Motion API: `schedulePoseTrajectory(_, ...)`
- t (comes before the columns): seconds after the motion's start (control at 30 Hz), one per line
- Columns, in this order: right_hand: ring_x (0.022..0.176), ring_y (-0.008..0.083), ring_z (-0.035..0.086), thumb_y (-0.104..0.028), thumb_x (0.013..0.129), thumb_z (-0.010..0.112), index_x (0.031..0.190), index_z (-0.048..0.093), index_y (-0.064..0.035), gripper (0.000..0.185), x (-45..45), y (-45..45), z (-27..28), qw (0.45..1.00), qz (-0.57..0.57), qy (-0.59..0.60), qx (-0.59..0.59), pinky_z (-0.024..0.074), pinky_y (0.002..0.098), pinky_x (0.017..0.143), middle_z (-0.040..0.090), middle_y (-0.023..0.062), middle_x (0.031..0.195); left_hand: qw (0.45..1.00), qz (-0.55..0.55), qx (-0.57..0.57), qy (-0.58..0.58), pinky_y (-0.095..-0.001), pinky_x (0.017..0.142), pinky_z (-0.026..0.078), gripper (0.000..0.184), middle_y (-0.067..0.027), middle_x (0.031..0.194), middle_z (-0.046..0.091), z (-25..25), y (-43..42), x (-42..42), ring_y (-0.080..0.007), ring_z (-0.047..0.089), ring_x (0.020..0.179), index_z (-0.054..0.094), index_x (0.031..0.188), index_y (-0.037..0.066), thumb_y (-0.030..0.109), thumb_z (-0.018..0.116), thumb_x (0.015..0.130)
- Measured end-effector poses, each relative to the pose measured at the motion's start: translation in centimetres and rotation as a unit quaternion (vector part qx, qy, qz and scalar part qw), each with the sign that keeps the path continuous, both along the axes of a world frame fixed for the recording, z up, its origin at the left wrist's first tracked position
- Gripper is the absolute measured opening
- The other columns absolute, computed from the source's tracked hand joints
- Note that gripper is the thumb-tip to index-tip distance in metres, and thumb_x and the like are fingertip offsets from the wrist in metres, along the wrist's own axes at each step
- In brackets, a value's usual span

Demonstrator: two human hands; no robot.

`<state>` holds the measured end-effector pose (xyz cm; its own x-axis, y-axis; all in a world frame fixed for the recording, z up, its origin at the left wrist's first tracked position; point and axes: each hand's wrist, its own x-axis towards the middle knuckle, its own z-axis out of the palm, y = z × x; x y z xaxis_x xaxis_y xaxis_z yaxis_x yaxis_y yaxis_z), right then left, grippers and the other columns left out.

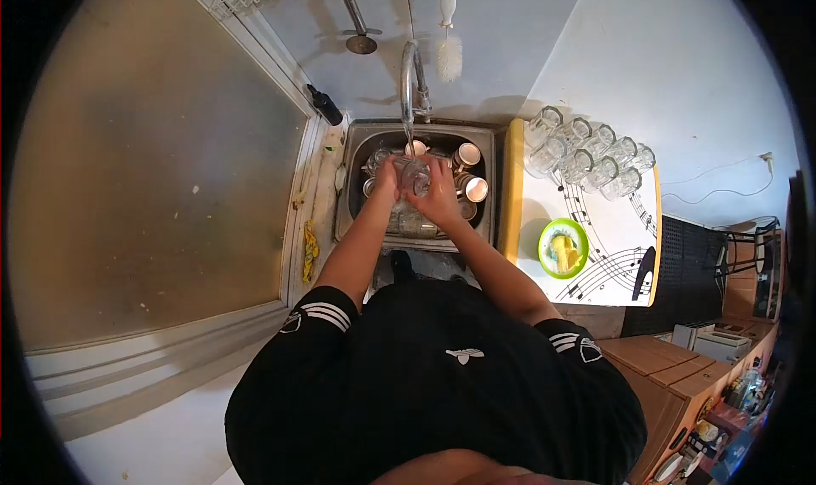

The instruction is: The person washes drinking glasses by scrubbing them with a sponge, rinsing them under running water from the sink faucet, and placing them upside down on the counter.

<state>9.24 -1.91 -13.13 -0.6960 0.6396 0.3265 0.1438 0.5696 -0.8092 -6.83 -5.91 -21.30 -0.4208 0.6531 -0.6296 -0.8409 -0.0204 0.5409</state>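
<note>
Both of my hands are over the metal sink (349, 209), under the running tap (409, 81). Between them is a clear drinking glass (416, 177). My left hand (387, 179) grips it from the left, and my right hand (439, 194) wraps it from the right. Water falls from the spout onto the glass. Around my hands, mugs (467, 154) and more glasses (416, 224) lie in the basin. Another mug (475, 188) rests on its side just right of my right hand.
Right of the sink, a table (544, 204) printed with music notes bears several glasses (599, 169) in rows and a green bowl (544, 262) with a yellow sponge (563, 253). A black bottle (325, 106) stands on the left ledge, near a yellow cloth (309, 251). A brush (449, 56) hangs behind the tap.
</note>
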Motion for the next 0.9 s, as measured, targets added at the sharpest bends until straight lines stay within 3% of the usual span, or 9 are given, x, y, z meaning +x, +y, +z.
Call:
schedulePoseTrajectory(0.13, 0.111, 0.0375, 0.047, -0.025, 0.061, 0.080, 0.128, 0.044, -0.0044, 0.079, -1.2, -0.2, 1.7, 0.999, -0.019, 0.036, 0.000, 0.0394, 0.0451, 0.096, 0.050, 0.0196, 0.121, 1.000, -0.012, 0.019, -0.011, -0.0425, 0.087, 0.053, 0.041, -0.0104, 0.109, 0.065, 0.4, -1.0, 1.7, -0.0263, 0.065, 0.097, 0.060, 0.113, 0.008, 0.036, 0.032, 0.098)
schedulePoseTrajectory(0.2, 0.109, 0.0400, 0.049, -0.026, 0.059, 0.082, 0.128, 0.040, -0.0010, 0.084, -1.5, -0.1, 2.9, 1.000, 0.005, -0.007, 0.010, 0.0401, 0.0460, 0.095, 0.052, 0.0215, 0.117, 0.991, -0.024, 0.114, -0.067, -0.0392, 0.095, 0.049, 0.041, -0.0080, 0.119, 0.062, -0.5, -1.3, 2.2, -0.0251, 0.061, 0.107, 0.056, 0.122, 0.010, 0.034, 0.032, 0.099)
schedulePoseTrajectory(0.3, 0.109, 0.0391, 0.052, -0.025, 0.058, 0.083, 0.129, 0.039, -0.0008, 0.087, -2.1, -0.1, 2.1, 0.999, -0.007, -0.002, 0.050, 0.0408, 0.0450, 0.096, 0.055, 0.0215, 0.116, 0.974, 0.003, 0.200, -0.110, -0.0390, 0.097, 0.047, 0.042, -0.0063, 0.123, 0.061, -1.8, -1.1, 3.3, -0.0245, 0.059, 0.112, 0.056, 0.122, 0.010, 0.037, 0.035, 0.097)
schedulePoseTrajectory(0.4, 0.108, 0.0375, 0.056, -0.021, 0.056, 0.084, 0.131, 0.037, -0.0006, 0.090, -2.6, -0.4, 1.4, 0.996, 0.006, 0.088, -0.023, 0.0436, 0.0430, 0.095, 0.056, 0.0218, 0.117, 0.972, -0.016, 0.192, -0.132, -0.0399, 0.098, 0.046, 0.041, -0.0065, 0.123, 0.060, -1.8, -1.7, 3.7, -0.0243, 0.058, 0.114, 0.056, 0.123, 0.010, 0.035, 0.038, 0.095)
schedulePoseTrajectory(0.53, 0.109, 0.0366, 0.057, -0.015, 0.056, 0.083, 0.133, 0.035, -0.0015, 0.092, -2.4, -0.9, 2.1, 0.993, 0.010, 0.093, -0.073, 0.0467, 0.0403, 0.092, 0.056, 0.0216, 0.116, 0.974, -0.010, 0.185, -0.129, -0.0401, 0.098, 0.046, 0.041, -0.0066, 0.123, 0.060, -1.7, -1.9, 3.8, -0.0244, 0.058, 0.114, 0.056, 0.123, 0.010, 0.035, 0.039, 0.095)
schedulePoseTrajectory(0.6, 0.110, 0.0319, 0.058, -0.017, 0.058, 0.083, 0.135, 0.032, -0.0028, 0.093, -2.3, -1.0, 2.2, 0.989, 0.008, 0.098, -0.111, 0.0465, 0.0383, 0.094, 0.058, 0.0202, 0.118, 0.975, -0.012, 0.179, -0.130, -0.0403, 0.098, 0.046, 0.041, -0.0067, 0.123, 0.060, -1.7, -1.9, 3.8, -0.0245, 0.058, 0.114, 0.056, 0.123, 0.010, 0.034, 0.039, 0.094)
schedulePoseTrajectory(0.9, 0.108, 0.0345, 0.059, -0.011, 0.057, 0.082, 0.138, 0.029, -0.0045, 0.097, -2.0, -1.0, 2.6, 0.993, 0.002, 0.095, -0.062, 0.0476, 0.0396, 0.092, 0.057, 0.0210, 0.116, 0.979, -0.030, 0.150, -0.136, -0.0410, 0.098, 0.046, 0.041, -0.0072, 0.124, 0.060, -1.7, -2.0, 3.8, -0.0248, 0.058, 0.113, 0.056, 0.123, 0.010, 0.033, 0.040, 0.093)
